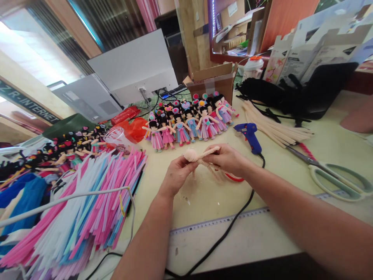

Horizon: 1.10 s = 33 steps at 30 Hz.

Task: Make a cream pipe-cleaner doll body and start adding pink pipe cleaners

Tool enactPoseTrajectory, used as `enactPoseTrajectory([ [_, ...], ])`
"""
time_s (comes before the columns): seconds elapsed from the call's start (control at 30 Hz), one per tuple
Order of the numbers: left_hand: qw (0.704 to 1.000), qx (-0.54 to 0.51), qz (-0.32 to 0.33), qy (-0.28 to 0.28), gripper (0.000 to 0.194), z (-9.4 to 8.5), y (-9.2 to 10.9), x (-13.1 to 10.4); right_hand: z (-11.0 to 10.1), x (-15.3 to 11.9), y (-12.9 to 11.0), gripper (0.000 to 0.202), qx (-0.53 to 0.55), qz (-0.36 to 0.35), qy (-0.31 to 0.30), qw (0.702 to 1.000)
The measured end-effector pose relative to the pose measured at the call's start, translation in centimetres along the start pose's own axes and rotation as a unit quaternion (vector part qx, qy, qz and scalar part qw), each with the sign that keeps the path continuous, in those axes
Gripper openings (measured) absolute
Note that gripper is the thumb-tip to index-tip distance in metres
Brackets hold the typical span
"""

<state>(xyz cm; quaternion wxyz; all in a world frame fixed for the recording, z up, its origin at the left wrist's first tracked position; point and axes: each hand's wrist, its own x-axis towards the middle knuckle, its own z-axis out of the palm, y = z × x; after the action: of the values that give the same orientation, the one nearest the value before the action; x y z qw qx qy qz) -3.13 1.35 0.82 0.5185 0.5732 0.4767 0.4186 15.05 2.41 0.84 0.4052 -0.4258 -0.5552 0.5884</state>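
Between my two hands, just above the tabletop, is a cream doll body of twisted pipe cleaners (pixel 191 155) with a round ball-like head. My left hand (pixel 179 171) pinches it below the head. Fingers closed, my right hand (pixel 224 157) grips a twisted cream strand on the other side. Parts of the strands hang below and are partly hidden by my fingers. A red ring-like thing (pixel 234 178) shows under my right wrist. Beyond my right hand lies a blue glue gun (pixel 250 136), its black cord running toward me.
Several finished dolls (pixel 182 130) stand in rows before a cardboard box (pixel 215 79). Pink, white and blue pipe cleaners (pixel 87 206) heap at left. On the right are cream pipe cleaners (pixel 271 124) and scissors (pixel 332 175). A ruler (pixel 218 221) lies along the near side.
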Motion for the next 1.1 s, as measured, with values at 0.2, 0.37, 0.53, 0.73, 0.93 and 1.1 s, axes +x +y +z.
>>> enactPoseTrajectory([
  [0.2, 0.999, 0.023, 0.026, 0.008, 0.028, -0.3, -0.4, 0.1, -0.1, -0.2, -0.3, 0.028, -0.017, 0.016, -0.006, 1.000],
  [0.37, 0.993, 0.054, 0.031, 0.096, 0.026, -0.3, -0.4, 0.2, 0.5, -0.1, 0.3, 0.027, -0.094, -0.077, 0.056, 0.991],
  [0.53, 0.998, -0.021, -0.005, 0.067, 0.021, 0.2, 0.1, 0.0, 1.1, -0.4, 1.1, 0.018, -0.227, -0.229, 0.118, 0.939],
  [0.73, 0.994, -0.092, -0.042, 0.036, 0.022, 0.5, 0.0, -0.1, 1.2, -0.9, 1.2, 0.017, -0.331, -0.280, 0.118, 0.893],
  [0.93, 0.991, -0.109, -0.058, 0.060, 0.035, 1.2, -0.1, -0.4, 1.3, -1.1, 1.3, 0.021, -0.395, -0.281, 0.088, 0.870],
  [1.1, 0.988, -0.127, -0.070, 0.053, 0.034, 1.3, 0.3, -0.4, 1.1, -1.0, 1.2, 0.020, -0.378, -0.291, 0.070, 0.876],
])
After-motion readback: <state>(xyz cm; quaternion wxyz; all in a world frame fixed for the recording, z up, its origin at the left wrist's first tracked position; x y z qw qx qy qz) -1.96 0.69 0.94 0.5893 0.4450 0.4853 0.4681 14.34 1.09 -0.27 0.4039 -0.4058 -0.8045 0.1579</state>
